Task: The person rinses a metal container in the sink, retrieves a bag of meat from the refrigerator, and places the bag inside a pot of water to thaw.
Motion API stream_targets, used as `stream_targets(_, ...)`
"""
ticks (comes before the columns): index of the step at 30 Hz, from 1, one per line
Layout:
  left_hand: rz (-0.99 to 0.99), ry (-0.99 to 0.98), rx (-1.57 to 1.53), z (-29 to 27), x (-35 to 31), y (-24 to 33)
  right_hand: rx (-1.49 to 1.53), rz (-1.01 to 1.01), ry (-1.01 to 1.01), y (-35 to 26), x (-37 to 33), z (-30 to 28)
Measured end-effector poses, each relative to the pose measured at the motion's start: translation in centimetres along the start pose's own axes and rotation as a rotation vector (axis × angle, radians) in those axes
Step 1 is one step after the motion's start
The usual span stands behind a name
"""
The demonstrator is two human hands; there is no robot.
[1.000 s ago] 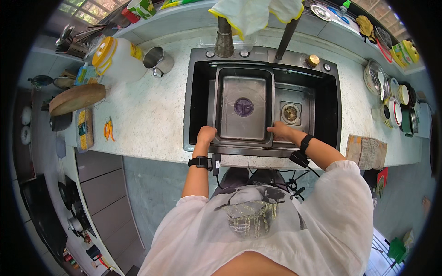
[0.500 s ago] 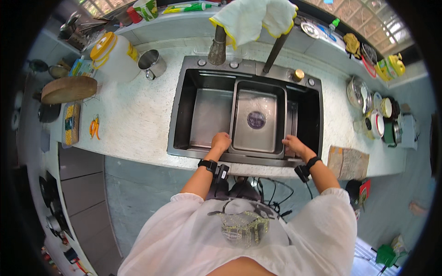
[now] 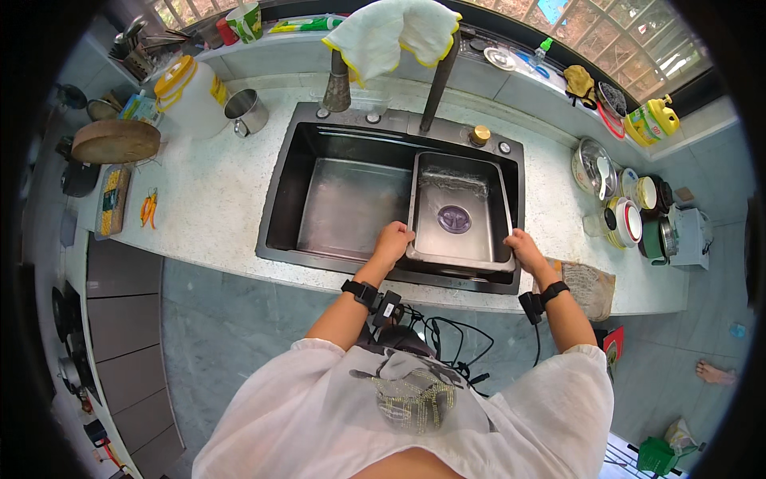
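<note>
A rectangular metal sink basin insert with a round drain sits over the right part of the dark sink. Some clear water shows at its far end. My left hand grips the insert's left rim near its front corner, fingers curled over the edge. On the opposite rim, my right hand is closed at the right front corner. To the left of the insert, the sink's wide bottom lies bare to view. Behind stand the dark faucet and a sprayer head, with a white yellow-edged cloth draped over them.
On the left counter are a metal mug, a white tub with a yellow lid, orange chili peppers and a round wooden board. Bowls and a folded cloth lie to the right. Cables hang below.
Both hands have slid the insert rightward along the sink, uncovering more of the bottom on the left. The view has also shifted a little.
</note>
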State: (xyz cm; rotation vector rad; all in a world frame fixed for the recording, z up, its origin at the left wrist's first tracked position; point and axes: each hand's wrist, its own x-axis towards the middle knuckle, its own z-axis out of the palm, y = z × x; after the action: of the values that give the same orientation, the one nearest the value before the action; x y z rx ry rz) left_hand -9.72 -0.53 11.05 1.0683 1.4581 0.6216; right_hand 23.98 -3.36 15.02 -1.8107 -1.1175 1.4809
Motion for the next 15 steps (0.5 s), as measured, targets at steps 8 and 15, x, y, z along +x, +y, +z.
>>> stream_targets(8,-0.068,-0.01,-0.361,-1.9,-4.2,2.8,-0.03,0.186,-0.055,-12.8,0.6,-0.4)
stream_targets(15,-0.267,-0.02,-0.648,-7.2,-6.1,1.2,-0.172,0.272,-0.174,-21.9,3.4,7.9)
